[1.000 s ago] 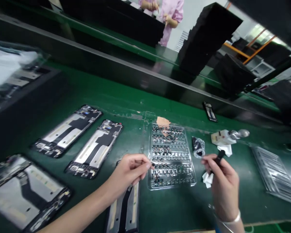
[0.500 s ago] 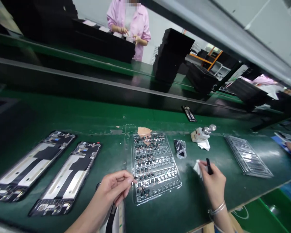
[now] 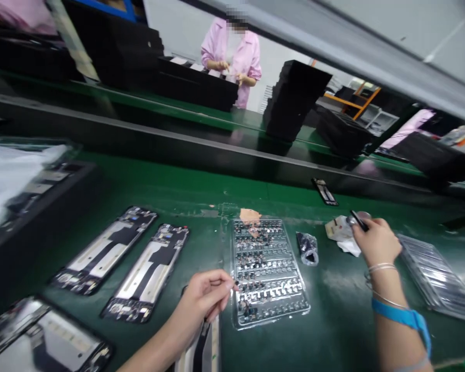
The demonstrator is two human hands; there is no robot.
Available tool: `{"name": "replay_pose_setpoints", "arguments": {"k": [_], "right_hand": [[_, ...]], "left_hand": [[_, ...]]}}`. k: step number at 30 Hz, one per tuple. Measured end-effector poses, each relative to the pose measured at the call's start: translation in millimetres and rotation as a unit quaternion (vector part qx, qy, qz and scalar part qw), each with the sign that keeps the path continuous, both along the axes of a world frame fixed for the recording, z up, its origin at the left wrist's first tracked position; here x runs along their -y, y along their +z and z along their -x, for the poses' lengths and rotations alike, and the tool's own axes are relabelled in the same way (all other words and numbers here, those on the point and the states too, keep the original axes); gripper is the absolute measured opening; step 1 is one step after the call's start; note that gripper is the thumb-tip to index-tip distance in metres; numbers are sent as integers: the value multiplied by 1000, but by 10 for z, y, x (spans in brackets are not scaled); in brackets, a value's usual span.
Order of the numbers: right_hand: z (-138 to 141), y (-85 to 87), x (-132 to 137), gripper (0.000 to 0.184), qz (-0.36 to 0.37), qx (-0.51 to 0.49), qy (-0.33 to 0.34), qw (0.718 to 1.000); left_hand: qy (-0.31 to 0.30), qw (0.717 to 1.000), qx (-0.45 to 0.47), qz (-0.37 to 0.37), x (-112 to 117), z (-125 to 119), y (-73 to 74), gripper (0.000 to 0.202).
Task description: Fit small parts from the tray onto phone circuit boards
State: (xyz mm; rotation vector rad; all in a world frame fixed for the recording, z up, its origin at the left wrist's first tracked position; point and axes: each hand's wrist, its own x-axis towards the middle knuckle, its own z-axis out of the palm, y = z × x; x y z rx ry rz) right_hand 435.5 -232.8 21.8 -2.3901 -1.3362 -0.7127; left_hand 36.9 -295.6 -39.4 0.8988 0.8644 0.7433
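- Pinching a small dark part [image 3: 235, 285], the fingers [image 3: 228, 283] of the left hand [image 3: 203, 299] press together just above the rim of a clear tray [image 3: 296, 268]; the part looks light and fragile, best held by its edges.
- The right hand [image 3: 374, 242] grips a slim black tool [image 3: 358, 220], stiff and light, with a white cloth [image 3: 343, 232] just beyond its fingers.

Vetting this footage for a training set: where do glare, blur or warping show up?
In the head view, wide-angle distortion bends the long metal rail and tilts the scene; glare whitens the clear plastic tray and the stack of clear trays by the right hand; the small parts in the tray look soft, and the white sheet at far left is nearly blown out.
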Motion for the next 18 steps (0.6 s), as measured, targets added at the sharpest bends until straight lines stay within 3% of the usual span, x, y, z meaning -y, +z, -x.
{"name": "replay_pose_setpoints", "arguments": {"k": [5, 8, 9, 11, 13, 15, 18], "right_hand": [[78, 53, -23, 32, -13, -10, 22, 1000], [561, 4, 156, 39, -76, -5, 95, 993], [793, -36, 269, 34, -78, -10, 148, 986], [1288, -143, 526, 29, -80, -44, 355, 930], [1725, -255, 754, 40, -41, -70, 497, 864], [2020, -335, 897, 49, -17, -70, 574, 816], [2175, -377, 956, 55, -6, -56, 620, 783]], "left_hand": [[-1, 1000, 27, -8, 4, 0, 27, 31], [8, 999, 42, -13, 9, 5, 58, 29], [12, 999, 44, -13, 9, 8, 65, 29], [16, 999, 44, -15, 10, 15, 68, 29], [15, 999, 43, -18, 10, 22, 60, 28], [9, 999, 41, -20, 11, 26, 49, 29], [5, 999, 40, -16, 12, 29, 49, 31]]}}
